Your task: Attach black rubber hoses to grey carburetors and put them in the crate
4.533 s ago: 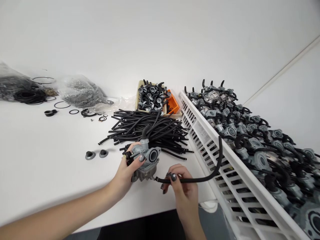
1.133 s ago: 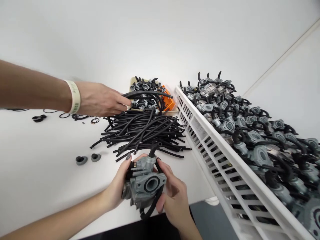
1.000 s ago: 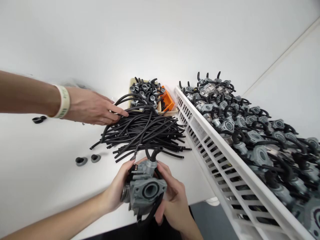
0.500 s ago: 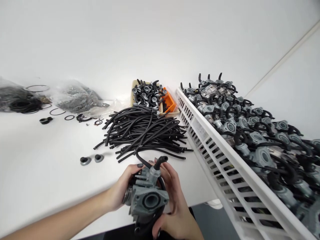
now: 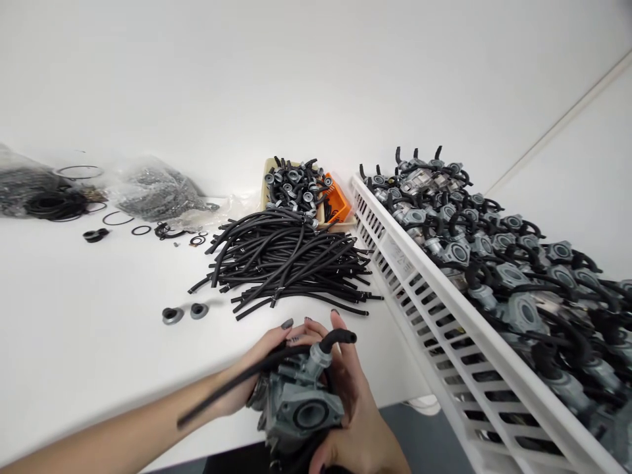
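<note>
Both my hands hold a grey metal carburetor (image 5: 301,401) close to the front edge of the table. My left hand (image 5: 251,368) grips its left side, with the fingers curled behind it. Along the right side and underneath, my right hand (image 5: 363,408) is wrapped round the body. A short bent black rubber elbow (image 5: 338,338) sticks up from the top. From the upper part a long black hose (image 5: 232,385) runs out to the left, across my left wrist. The carburetor's underside is hidden by my right hand.
Behind my hands lies a pile of black hoses (image 5: 291,263). A cream bin (image 5: 266,181) with capped elbows and an orange box (image 5: 337,201) stand further back. On the right, a white slotted crate (image 5: 424,283) holds several carburetors. Two grey caps (image 5: 172,316), rings and plastic bags (image 5: 153,191) lie left.
The carburetor has shifted slightly right and down in my hands. Its long hose, which pointed away over the pile, has swung round to the left across my left wrist.
</note>
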A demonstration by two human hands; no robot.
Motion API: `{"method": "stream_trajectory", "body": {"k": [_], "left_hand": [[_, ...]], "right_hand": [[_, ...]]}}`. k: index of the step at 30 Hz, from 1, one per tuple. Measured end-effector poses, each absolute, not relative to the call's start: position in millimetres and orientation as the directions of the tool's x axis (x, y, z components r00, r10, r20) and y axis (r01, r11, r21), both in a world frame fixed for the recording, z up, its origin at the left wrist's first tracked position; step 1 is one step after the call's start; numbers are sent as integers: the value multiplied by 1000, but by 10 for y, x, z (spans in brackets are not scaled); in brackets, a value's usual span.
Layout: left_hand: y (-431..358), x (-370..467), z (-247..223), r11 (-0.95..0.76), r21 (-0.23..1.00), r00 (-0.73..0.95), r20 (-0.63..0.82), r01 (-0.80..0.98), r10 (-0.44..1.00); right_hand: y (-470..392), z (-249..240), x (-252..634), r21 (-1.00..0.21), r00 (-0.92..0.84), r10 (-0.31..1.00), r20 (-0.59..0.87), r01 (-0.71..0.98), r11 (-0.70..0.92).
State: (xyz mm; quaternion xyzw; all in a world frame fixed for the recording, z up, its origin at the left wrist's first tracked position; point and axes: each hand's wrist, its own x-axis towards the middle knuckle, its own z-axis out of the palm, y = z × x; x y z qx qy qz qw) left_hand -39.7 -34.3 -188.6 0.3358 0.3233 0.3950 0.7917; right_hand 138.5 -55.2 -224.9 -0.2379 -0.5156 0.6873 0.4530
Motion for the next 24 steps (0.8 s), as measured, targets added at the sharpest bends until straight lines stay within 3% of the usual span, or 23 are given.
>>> {"method": "stream_trajectory", "body": {"k": [2, 7, 12, 18, 24], "left_hand": [[-333, -392, -1857, 491, 763, 531, -232, -421, 815], [-295, -431, -1822, 372, 848, 621, -66, -378, 781], [-298, -462, -1866, 388, 839, 636, -65, -382, 769], [-330, -457, -1943, 363, 838, 508, -123, -407, 853], [-268, -476, -1962, 84, 910, 181, -10, -406, 983]], "right_hand": [[-547, -2262, 1382, -922, -489, 862, 129, -379, -77], [-519, -2238, 1351, -885, -459, 863, 211, -464, -30], [-476, -2187, 1325, -875, -431, 864, 262, -484, 24], [-419, -2224, 1273, -894, -327, 904, 275, -434, 115], [-386, -2308, 1321, -907, -73, 931, 358, -265, 328]]}}
